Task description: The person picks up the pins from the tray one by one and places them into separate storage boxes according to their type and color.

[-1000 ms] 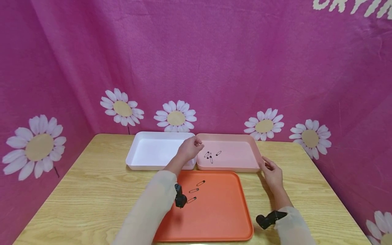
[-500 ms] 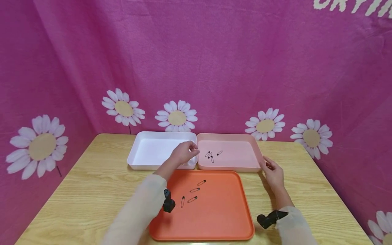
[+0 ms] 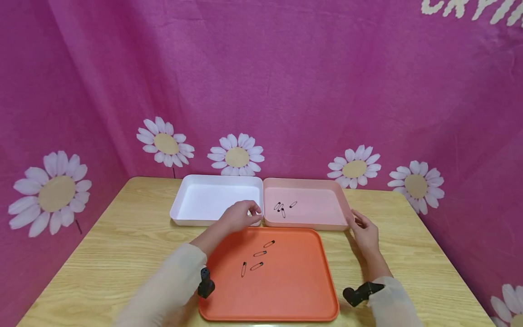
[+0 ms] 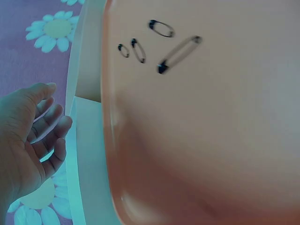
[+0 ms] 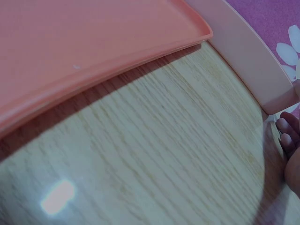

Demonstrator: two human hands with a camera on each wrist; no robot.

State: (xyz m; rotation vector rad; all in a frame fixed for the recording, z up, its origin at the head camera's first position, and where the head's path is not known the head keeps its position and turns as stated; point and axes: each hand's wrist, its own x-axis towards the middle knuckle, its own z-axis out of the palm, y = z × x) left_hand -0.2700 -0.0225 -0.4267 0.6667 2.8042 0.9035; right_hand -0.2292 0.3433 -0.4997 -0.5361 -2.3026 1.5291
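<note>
In the head view my left hand [image 3: 240, 215] is over the front right corner of the white tray [image 3: 196, 222], palm turned inward. The left wrist view shows its fingers loosely bent with nothing between them. A small glint shows just below its fingertips, too small to identify. My right hand [image 3: 365, 231] touches the front right corner of the pink tray [image 3: 318, 225] with thumb and fingertips, its other fingers loosely bent beside the wall. Several black-headed safety pins [image 3: 257, 266] lie spread on the orange tray [image 3: 294, 290]. More safety pins [image 3: 283, 212] lie at the left of the pink tray.
The white and pink trays stand side by side at the back of the wooden table [image 3: 110, 245], with the orange tray in front of them. A magenta cloth [image 3: 286, 91] with daisies hangs behind and at both sides.
My left hand has drawn back toward me and left from beside the pink tray, uncovering another safety pin on the orange tray. My right hand stays at the pink tray's corner.
</note>
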